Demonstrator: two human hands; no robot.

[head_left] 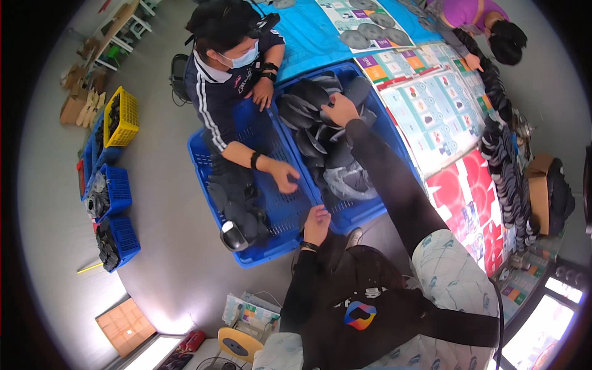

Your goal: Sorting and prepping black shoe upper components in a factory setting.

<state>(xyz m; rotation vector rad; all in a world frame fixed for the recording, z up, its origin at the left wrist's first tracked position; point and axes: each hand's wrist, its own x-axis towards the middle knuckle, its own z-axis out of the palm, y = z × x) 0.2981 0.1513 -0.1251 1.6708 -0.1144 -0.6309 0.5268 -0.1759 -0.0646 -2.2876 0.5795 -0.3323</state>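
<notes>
Two blue plastic crates stand side by side before me. The right crate is heaped with black curved, shell-like pieces and a crumpled clear plastic bag. Reaching into its far part, my right hand has its fingers bent around the edge of one black curved piece. My left hand is by the near rims where the crates meet, fingers loosely bent, with nothing visible in them. More dark pieces lie in the left crate, along with a black-and-white object at its near left corner.
A masked co-worker leans over the left crate, one hand above it. Right of the crates is a table with printed sheets and a long row of stacked black pieces. Another person works there. Filled crates line the left.
</notes>
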